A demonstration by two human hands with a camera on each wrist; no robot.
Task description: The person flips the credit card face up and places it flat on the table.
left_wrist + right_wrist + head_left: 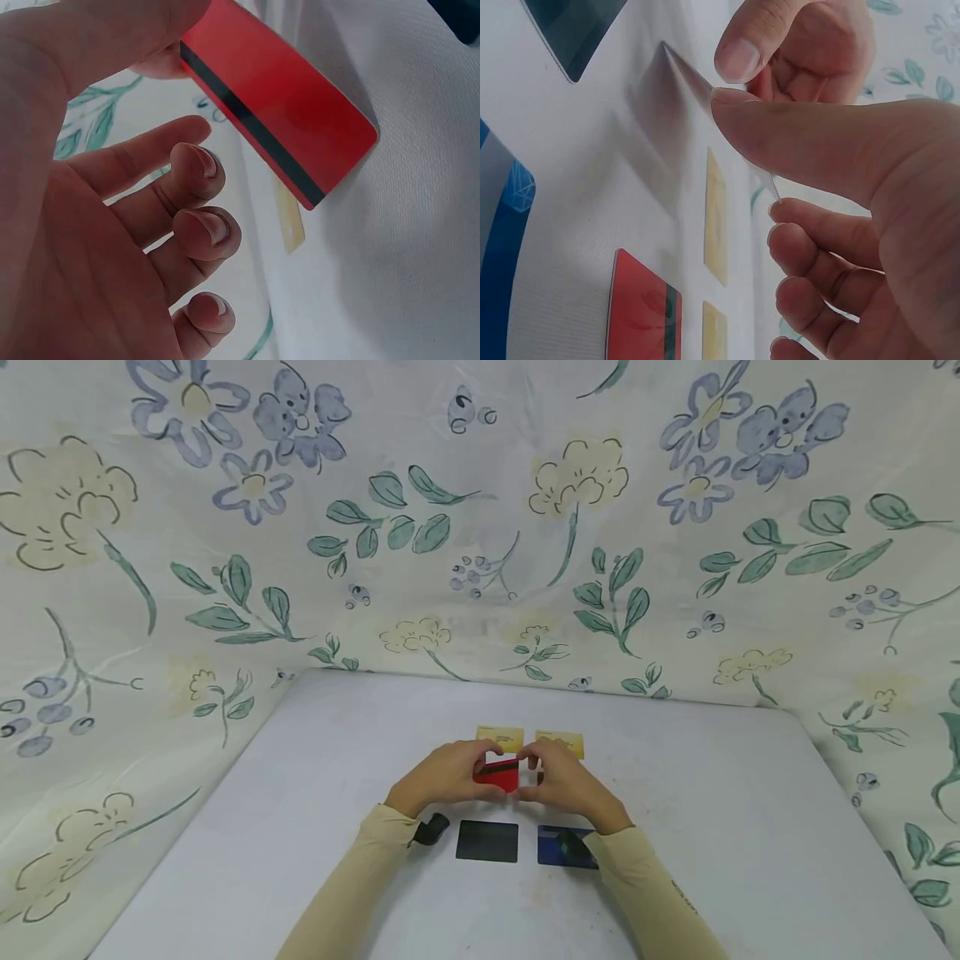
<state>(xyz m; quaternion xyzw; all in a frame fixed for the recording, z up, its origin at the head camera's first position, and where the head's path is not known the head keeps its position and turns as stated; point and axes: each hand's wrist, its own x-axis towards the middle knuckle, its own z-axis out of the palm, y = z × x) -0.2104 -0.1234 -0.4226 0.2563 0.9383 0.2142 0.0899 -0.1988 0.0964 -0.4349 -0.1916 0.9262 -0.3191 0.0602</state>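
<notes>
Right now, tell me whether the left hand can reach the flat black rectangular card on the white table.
Probably yes: the black card lies uncovered near the left hand, which may first need to release the red, dark-striped card.

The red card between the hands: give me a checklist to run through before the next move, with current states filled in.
1. Left hand holding the red card: ok; its thumb overlaps one end in the left wrist view.
2. Right hand gripping it too: cannot tell; its thumb overlaps the card, but firm contact is unclear.
3. Red card fully off the table: cannot tell; it is tilted, but its lowest corner is unclear.
4. Second red card lying flat: ok.
5. Blue card uncovered: not ok; a dark wrist device partly hides it.
6. Black card in full head view: ok.
</notes>
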